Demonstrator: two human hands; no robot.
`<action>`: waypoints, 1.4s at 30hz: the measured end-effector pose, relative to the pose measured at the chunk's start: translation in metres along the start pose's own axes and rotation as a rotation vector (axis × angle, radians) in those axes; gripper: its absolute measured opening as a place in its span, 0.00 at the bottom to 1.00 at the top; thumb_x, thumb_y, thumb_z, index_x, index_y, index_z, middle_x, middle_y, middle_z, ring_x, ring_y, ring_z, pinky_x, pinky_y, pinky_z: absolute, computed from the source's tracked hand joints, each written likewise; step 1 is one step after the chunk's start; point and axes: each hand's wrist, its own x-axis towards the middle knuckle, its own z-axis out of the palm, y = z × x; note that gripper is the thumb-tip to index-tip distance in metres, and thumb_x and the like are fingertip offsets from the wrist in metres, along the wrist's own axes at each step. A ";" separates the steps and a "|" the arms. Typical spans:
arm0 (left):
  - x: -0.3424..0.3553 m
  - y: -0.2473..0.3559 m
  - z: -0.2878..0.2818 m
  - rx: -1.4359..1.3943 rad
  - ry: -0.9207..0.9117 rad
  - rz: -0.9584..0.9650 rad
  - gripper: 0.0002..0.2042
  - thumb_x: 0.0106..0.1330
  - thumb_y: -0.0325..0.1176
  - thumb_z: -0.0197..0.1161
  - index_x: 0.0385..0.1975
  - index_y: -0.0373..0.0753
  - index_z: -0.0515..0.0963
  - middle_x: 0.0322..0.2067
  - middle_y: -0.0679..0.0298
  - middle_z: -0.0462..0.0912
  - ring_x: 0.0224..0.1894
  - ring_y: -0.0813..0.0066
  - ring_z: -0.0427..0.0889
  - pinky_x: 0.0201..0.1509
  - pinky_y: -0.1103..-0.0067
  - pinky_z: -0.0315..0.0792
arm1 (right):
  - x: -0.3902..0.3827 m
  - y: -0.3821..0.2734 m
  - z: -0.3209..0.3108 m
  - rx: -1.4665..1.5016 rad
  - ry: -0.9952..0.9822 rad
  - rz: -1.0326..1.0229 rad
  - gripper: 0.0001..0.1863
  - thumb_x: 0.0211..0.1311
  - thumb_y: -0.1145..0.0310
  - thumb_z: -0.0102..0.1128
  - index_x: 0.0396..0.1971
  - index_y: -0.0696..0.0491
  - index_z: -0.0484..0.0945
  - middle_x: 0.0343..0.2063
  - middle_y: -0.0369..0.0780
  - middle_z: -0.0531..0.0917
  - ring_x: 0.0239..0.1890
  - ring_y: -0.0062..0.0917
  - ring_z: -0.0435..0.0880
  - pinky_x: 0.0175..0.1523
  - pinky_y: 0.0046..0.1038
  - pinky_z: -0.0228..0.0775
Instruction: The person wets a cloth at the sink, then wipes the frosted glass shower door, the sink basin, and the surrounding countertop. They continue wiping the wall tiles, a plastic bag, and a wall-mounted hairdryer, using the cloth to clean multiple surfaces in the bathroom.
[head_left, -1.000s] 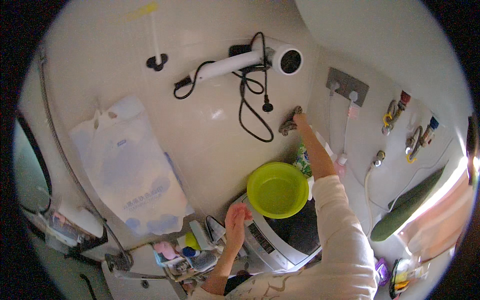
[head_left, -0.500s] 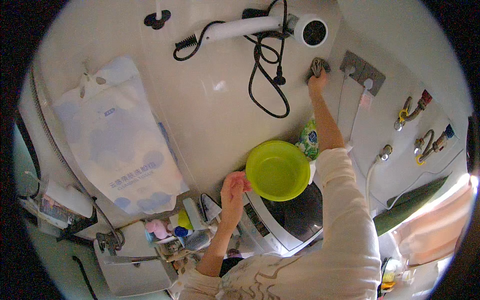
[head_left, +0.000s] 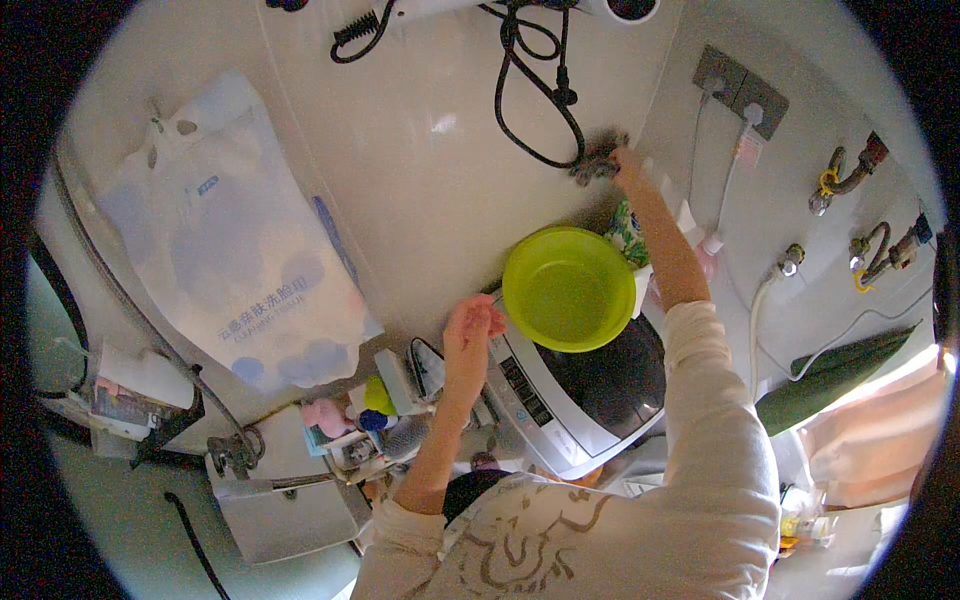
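One green basin point(head_left: 568, 288) in left hand point(head_left: 470, 335); one cloth point(head_left: 598, 160) in right hand point(head_left: 625, 160).

1. One view only is given, taken from a fisheye camera worn on the head and tilted down and forward over the washing machine point(head_left: 575, 395).
2. The wall point(head_left: 420, 150) is faced at close range (straight edges are bent toward the rim).
3. Both forearms are seen entering from the lower edge.

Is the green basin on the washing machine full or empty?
Empty: the green basin shows only its bare inside, held at the rim by the left hand.
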 end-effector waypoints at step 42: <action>-0.033 -0.002 -0.030 -0.009 0.042 -0.093 0.08 0.66 0.31 0.45 0.39 0.35 0.69 0.29 0.65 0.74 0.31 0.79 0.74 0.39 0.81 0.70 | 0.000 0.027 0.174 1.031 0.016 0.815 0.16 0.52 0.73 0.49 0.41 0.54 0.59 0.29 0.39 0.66 0.22 0.24 0.63 0.23 0.30 0.59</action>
